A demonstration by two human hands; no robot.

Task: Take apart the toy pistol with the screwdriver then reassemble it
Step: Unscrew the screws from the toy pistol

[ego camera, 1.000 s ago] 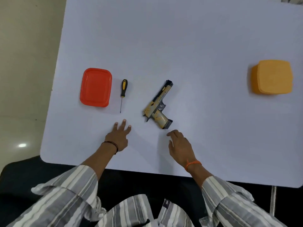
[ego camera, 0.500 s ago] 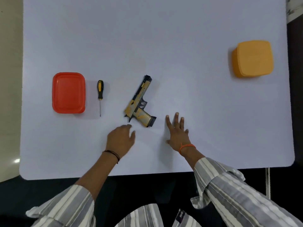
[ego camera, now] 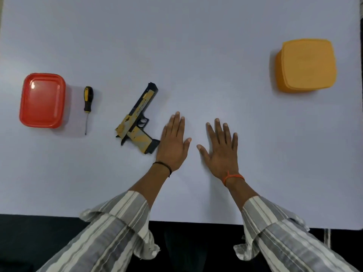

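Note:
A yellow and black toy pistol lies flat on the white table, muzzle pointing up and right, grip toward me. A small screwdriver with a black and yellow handle lies to its left, tip toward me. My left hand rests palm down on the table just right of the pistol's grip, fingers straight. Flat on the table, fingers spread, my right hand lies a short way further right. Neither hand holds anything.
A red shallow container sits at the far left beside the screwdriver. An orange lidded box stands at the far right. The table's near edge runs just above my striped sleeves.
Both hands have slid to the right of the pistol and flattened side by side on the table. The camera view has shifted, so the objects appear further left.

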